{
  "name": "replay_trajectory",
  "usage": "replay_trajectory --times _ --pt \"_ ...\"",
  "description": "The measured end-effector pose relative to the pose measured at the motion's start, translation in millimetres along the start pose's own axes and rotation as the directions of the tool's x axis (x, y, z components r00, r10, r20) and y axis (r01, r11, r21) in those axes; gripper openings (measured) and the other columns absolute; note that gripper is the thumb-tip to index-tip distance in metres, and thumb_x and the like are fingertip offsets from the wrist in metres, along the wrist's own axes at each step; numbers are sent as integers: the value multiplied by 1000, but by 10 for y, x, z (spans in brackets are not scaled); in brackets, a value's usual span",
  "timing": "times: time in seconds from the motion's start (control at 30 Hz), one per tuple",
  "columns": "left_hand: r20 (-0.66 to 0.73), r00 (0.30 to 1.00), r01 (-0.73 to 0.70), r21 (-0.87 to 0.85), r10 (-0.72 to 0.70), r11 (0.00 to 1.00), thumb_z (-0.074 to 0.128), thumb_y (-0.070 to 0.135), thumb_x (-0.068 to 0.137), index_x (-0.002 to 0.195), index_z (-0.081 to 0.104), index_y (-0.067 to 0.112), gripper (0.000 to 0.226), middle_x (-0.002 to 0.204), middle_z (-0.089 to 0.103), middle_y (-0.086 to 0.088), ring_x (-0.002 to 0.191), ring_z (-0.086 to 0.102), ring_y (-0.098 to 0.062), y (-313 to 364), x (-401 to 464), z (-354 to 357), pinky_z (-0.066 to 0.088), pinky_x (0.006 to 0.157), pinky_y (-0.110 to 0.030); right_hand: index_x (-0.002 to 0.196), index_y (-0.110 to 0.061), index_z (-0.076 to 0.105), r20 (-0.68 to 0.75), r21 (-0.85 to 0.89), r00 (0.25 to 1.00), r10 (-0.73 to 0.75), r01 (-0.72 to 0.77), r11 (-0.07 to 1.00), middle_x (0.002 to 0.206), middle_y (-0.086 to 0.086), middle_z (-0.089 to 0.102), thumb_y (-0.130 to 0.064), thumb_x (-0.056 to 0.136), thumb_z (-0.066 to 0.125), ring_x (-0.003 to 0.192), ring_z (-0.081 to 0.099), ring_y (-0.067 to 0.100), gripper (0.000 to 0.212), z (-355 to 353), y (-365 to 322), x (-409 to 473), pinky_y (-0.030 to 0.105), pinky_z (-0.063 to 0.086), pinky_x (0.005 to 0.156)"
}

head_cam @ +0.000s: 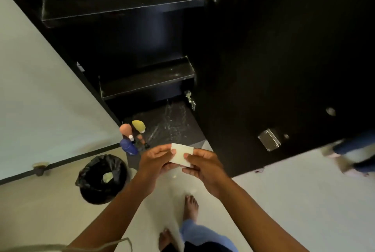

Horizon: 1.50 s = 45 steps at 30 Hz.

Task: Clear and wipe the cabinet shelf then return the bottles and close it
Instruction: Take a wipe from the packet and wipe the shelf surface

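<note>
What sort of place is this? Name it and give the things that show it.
Probably a room in a home, at a built-in cupboard. A tall black cabinet stands open on a pale tiled floor, toiletry bottles sit at its foot, and a lined waste bin stands beside it.

1. We see a round bin [102, 178] with a black liner on the pale floor [284, 201], left of the cabinet; a crumpled pale scrap [107, 176] lies inside.
2. A door stopper [40, 167] sits at the wall's base, far left.
3. Another person's legs [351, 154] show blurred at right edge.
</note>
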<state>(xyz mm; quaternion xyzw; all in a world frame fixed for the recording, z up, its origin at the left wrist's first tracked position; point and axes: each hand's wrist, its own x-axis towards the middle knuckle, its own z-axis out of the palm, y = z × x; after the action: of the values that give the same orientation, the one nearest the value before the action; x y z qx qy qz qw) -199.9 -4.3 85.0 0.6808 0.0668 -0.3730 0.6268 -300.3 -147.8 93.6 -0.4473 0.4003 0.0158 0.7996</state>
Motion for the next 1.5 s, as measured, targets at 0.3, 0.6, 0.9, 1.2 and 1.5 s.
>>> replay_trajectory --times 0.3,0.6,0.9,1.2,1.5 --pt "-159 976 -59 455 147 889 69 20 100 127 67 24 27 127 74 0 118 70 -13 -198 612 70 52 112 -39 94 -13 71 -304 -12 953 -19 16 1000 111 9 70 -3 87 80 101 70 29 16 24 47 1317 42 65 85" --pt "87 957 -171 941 278 294 89 56 71 156 31 1 117 154 53 -22 140 57 -38 -621 1427 277 49 110 -41 102 -15 79 -347 -553 844 -410 169 816 96 1 75 -22 99 68 87 67 13 13 277 61 2469 1 46 66" --pt "132 925 -213 957 356 199 96 33 61 142 52 0 97 129 68 -25 112 72 -39 -1018 1922 200 62 91 -48 114 -8 78 322 -932 575 -753 331 -145 118 9 76 -5 83 78 114 70 26 30 189 135 3075 34 50 106" --pt "107 888 -229 946 447 229 88 37 75 144 58 0 84 140 63 -22 126 64 -39 -1258 1991 125 58 103 -51 120 -11 76 351 -936 671 -653 269 -226 132 11 71 -20 76 64 125 66 31 46 -34 478 2875 47 34 116" --pt "97 836 -243 948 539 207 90 35 69 150 50 -4 98 146 57 -27 132 58 -44 -1453 1990 134 49 112 -53 132 -12 66 365 -927 729 -578 225 -301 138 9 65 -35 96 42 133 58 27 50 -56 558 3021 45 26 126"
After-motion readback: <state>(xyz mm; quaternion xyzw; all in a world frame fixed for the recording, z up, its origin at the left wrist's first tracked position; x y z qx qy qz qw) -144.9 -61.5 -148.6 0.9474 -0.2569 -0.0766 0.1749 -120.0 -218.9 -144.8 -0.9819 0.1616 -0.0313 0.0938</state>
